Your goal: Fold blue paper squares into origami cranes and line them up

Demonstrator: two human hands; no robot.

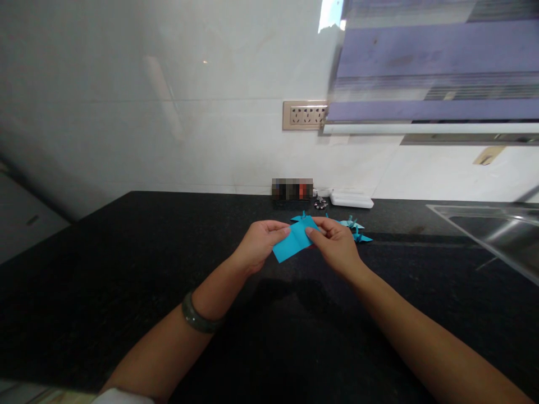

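Observation:
Both of my hands hold one folded sheet of blue paper just above the black countertop. My left hand pinches the paper's left upper edge with thumb and fingers closed. My right hand grips its right side, fingers curled over it. A dark green bangle sits on my left wrist. Behind my hands lie folded blue paper cranes on the counter, partly hidden by my right hand.
A white flat case and a small dark object rest by the back wall. A steel sink is at the right. A wall socket strip and a range hood hang above.

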